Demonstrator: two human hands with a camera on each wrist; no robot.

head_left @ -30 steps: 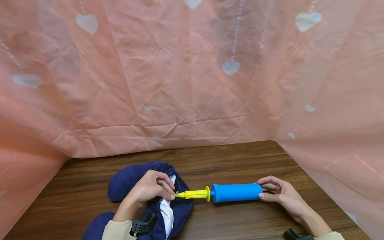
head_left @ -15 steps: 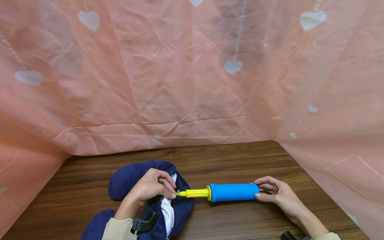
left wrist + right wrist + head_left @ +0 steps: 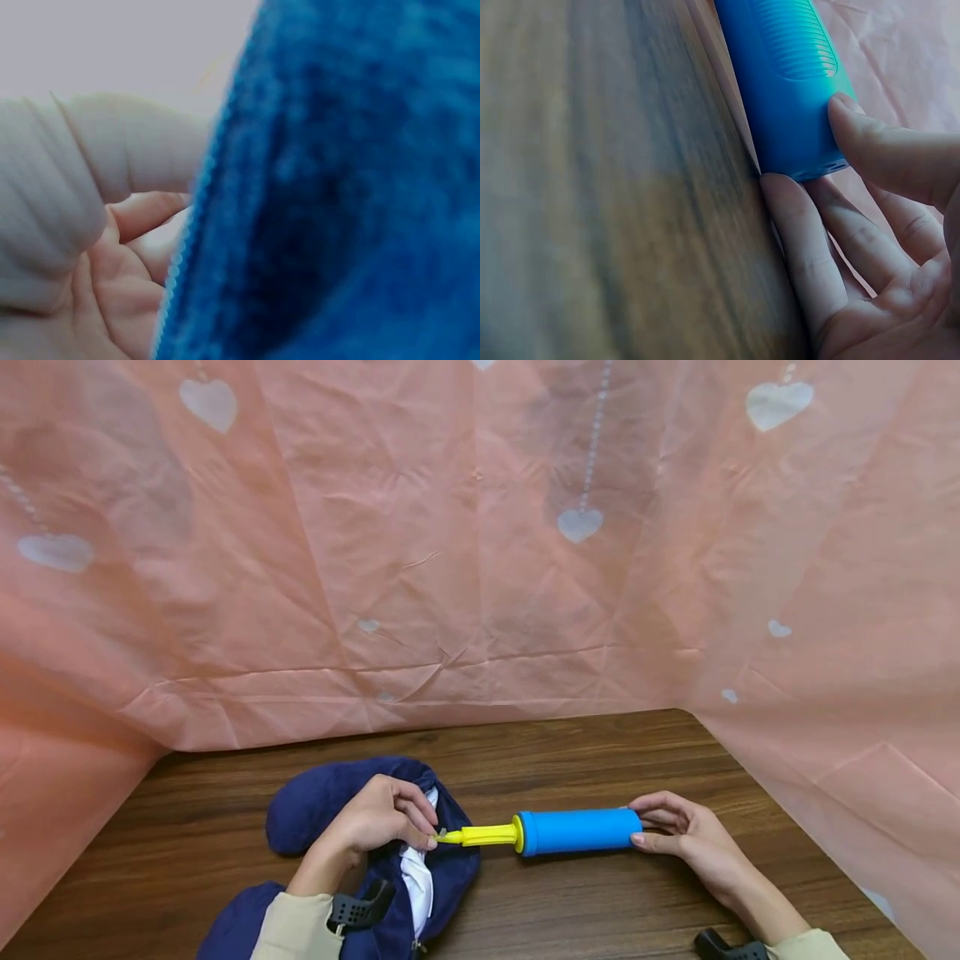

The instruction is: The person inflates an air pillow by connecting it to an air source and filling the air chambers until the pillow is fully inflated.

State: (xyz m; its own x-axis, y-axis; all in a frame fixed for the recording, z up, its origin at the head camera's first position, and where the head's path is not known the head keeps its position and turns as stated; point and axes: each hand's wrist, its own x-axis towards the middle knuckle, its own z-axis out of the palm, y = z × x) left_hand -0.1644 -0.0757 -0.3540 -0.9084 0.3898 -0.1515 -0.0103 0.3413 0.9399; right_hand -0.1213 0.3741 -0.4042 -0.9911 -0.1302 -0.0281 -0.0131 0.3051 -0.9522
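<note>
A hand pump with a blue barrel [image 3: 581, 832] and a yellow nozzle section [image 3: 489, 835] lies sideways over the wooden table. My right hand [image 3: 693, 835] grips the barrel's right end, its thumb on the near side and fingertips at the end face in the right wrist view. With thumb and fingers, my left hand [image 3: 382, 818] pinches the nozzle's thin tip, where a small clear piece shows. Under that hand is a navy U-shaped neck pillow [image 3: 322, 802], unzipped, with white lining [image 3: 416, 885] showing. In the left wrist view the navy fabric [image 3: 360, 187] hides the fingertips.
The dark wooden table [image 3: 570, 760] is enclosed by a pink curtain [image 3: 480, 568] with white hearts along the back and sides. A zipper pull [image 3: 417, 948] hangs at the pillow's near edge. Black straps sit on both wrists.
My right hand has pushed the blue barrel left, so the gap between it and the yellow flange has shut. My left hand keeps its pinch at the nozzle tip.
</note>
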